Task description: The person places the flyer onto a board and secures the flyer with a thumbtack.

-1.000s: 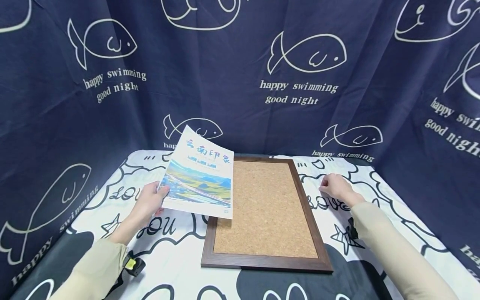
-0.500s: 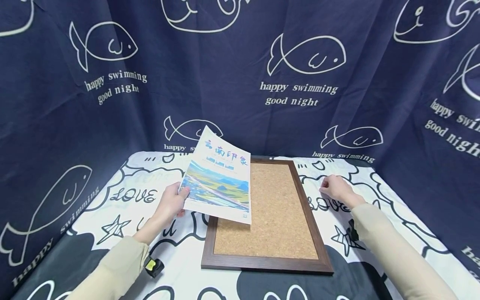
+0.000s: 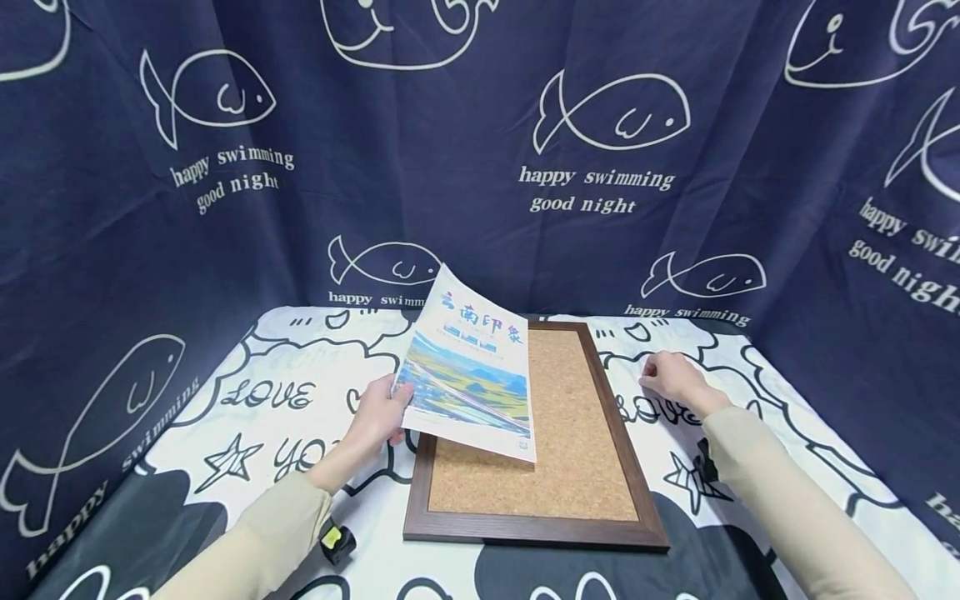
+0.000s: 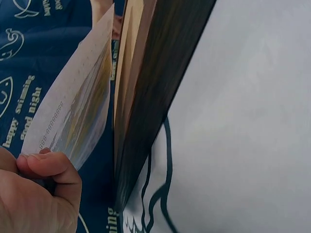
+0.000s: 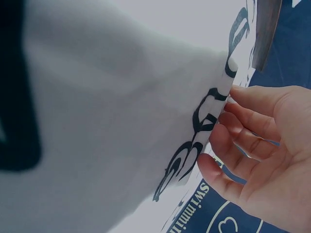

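My left hand (image 3: 381, 410) pinches a poster (image 3: 471, 367) by its left edge, thumb on the printed face. It is a white sheet with blue lettering and a painted landscape, tilted and slightly bowed. Beneath it lies a cork board (image 3: 577, 425) in a dark brown wooden frame; the poster hides its upper left part. In the left wrist view the sheet (image 4: 80, 97) stands beside the raised edge of the frame (image 4: 155, 73), held clear of it. To the right of the board, my right hand (image 3: 672, 379) rests at the tablecloth, fingers (image 5: 233, 153) loosely curled with nothing visible in them.
A white cloth with black doodles and words covers the table (image 3: 258, 396). Behind and on both sides hangs a dark blue curtain (image 3: 465, 150) with fish drawings. A black wrist device (image 3: 337, 542) sits below my left cuff.
My left hand has carried the poster to the right, farther over the cork board and slightly lower. My right hand has stayed in place, as has the board.
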The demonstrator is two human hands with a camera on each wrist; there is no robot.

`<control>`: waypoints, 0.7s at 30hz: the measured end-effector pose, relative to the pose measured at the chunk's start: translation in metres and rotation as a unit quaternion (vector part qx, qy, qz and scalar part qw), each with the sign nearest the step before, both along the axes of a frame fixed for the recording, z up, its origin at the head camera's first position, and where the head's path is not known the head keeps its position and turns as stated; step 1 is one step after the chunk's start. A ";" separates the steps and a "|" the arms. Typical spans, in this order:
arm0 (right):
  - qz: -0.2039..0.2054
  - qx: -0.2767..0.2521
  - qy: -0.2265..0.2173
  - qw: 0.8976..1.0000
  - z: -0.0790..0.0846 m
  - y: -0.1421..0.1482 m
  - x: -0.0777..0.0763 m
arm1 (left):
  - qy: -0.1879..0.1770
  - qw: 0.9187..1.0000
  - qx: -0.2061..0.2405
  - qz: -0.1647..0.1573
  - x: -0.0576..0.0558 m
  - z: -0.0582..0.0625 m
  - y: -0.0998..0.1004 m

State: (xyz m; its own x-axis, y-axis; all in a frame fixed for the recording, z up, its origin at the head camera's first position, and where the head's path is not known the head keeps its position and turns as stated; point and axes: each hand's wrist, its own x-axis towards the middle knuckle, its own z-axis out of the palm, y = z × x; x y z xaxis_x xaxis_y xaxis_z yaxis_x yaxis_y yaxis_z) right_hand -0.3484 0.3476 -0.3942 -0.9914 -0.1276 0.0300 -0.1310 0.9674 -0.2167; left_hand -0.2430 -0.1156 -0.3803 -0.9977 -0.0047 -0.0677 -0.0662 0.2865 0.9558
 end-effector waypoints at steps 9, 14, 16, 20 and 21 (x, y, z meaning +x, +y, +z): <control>0.000 -0.005 -0.003 1.000 0.000 -0.001 0.001 | -0.006 1.000 0.018 -0.012 0.002 -0.006 0.018; -0.005 -0.002 -0.003 1.000 0.001 -0.002 0.000 | -0.007 0.999 0.029 -0.024 0.002 -0.010 0.027; -0.007 0.000 -0.004 1.000 0.001 -0.002 -0.001 | -0.004 0.999 0.028 -0.031 0.003 -0.011 0.031; -0.003 0.001 -0.005 1.000 0.000 -0.001 -0.001 | 0.000 0.999 0.023 -0.039 0.005 -0.012 0.038; -0.002 0.001 -0.003 1.000 0.000 -0.001 -0.001 | 0.000 0.999 0.021 -0.040 0.006 -0.012 0.040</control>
